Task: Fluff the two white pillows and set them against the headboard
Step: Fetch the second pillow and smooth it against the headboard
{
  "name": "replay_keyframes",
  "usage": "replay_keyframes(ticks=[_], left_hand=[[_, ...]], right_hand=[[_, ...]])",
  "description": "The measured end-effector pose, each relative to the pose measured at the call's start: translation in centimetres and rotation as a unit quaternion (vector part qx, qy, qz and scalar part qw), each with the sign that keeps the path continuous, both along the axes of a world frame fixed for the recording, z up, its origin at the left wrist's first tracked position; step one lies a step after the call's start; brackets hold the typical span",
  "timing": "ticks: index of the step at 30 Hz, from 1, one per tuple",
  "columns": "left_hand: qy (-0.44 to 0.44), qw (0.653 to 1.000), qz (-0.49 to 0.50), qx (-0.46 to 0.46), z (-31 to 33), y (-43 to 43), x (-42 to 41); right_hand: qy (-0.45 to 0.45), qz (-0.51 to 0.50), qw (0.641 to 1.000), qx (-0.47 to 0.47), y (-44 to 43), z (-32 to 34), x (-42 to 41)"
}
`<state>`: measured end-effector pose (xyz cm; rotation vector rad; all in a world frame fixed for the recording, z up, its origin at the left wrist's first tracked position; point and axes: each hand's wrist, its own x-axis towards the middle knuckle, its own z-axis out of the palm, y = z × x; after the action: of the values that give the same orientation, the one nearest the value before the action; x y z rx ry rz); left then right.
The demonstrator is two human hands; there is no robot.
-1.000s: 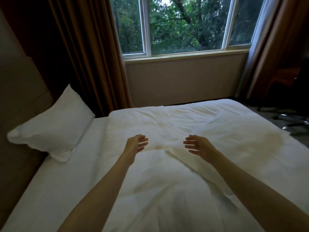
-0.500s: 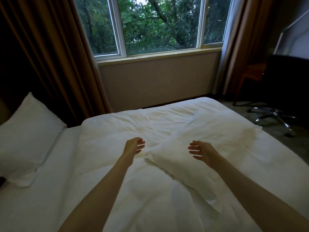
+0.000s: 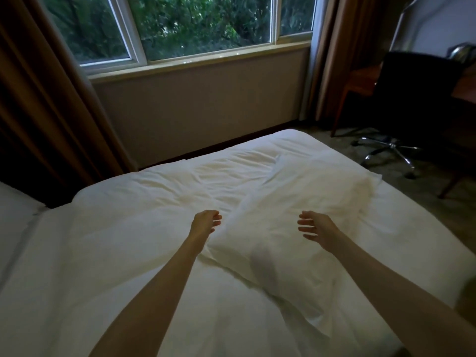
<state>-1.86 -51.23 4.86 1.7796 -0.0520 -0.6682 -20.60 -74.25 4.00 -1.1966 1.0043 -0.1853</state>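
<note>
One white pillow (image 3: pixel 291 202) lies flat and slanted across the white duvet (image 3: pixel 123 240), running from the bed's far right down toward me. My left hand (image 3: pixel 204 222) hovers at the pillow's left edge, fingers loosely curled and empty. My right hand (image 3: pixel 315 228) is held above the pillow's middle, fingers spread, holding nothing. Only a corner of the second white pillow (image 3: pixel 15 207) shows at the left frame edge. The headboard is out of view.
A brown curtain (image 3: pixel 46 99) hangs left of the window (image 3: pixel 195 27), another to its right. A black swivel chair (image 3: pixel 412 104) stands on the carpet beyond the bed's right side, beside a wooden desk (image 3: pixel 365 78).
The view has swung right: the pillow by the headboard has slid almost out of frame and the chair has come in. Both hands stay empty over the lying pillow.
</note>
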Motion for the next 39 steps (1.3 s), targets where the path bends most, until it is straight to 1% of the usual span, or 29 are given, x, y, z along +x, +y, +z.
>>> replay_keyframes(ticks=[5,9,12,15,20,23,27,31,34,36,39], left_hand=[[-0.006,1.0,-0.019,0.013,-2.0,-4.4,1.2],[-0.003,0.999,-0.02,0.04,-4.2,-9.4,2.0],[-0.005,0.996,-0.025,0.087,-6.1,-13.6,3.1],[-0.025,0.988,-0.048,0.146,-8.0,-17.3,4.2],[-0.059,0.956,-0.121,0.259,-11.9,-22.0,7.0],[-0.058,0.935,-0.164,0.31,-14.8,-23.8,9.5],[-0.053,0.907,-0.186,0.374,-18.3,-25.0,12.3],[-0.043,0.894,-0.2,0.398,-21.7,-25.8,14.4],[-0.041,0.875,-0.229,0.425,-23.4,-25.7,15.7],[-0.023,0.881,-0.222,0.418,-24.4,-25.6,16.4],[0.02,0.903,-0.199,0.379,-25.5,-25.2,16.2]], right_hand=[[0.012,-0.014,1.0,-0.004,-4.9,-2.0,0.5],[0.034,-0.032,0.999,0.002,-10.8,-4.6,0.5],[0.062,-0.051,0.996,0.023,-15.5,-7.0,0.2],[0.093,-0.088,0.991,0.04,-19.3,-9.4,-0.1],[0.153,-0.121,0.979,0.063,-23.8,-13.9,-0.6],[0.173,-0.133,0.972,0.086,-25.2,-16.8,-0.9],[0.191,-0.137,0.965,0.117,-25.7,-20.0,-0.8],[0.198,-0.118,0.961,0.151,-25.3,-23.2,-0.1],[0.194,-0.115,0.959,0.168,-25.4,-24.3,0.4],[0.19,-0.123,0.957,0.184,-25.6,-24.9,0.8],[0.18,-0.138,0.953,0.202,-25.6,-25.3,1.4]])
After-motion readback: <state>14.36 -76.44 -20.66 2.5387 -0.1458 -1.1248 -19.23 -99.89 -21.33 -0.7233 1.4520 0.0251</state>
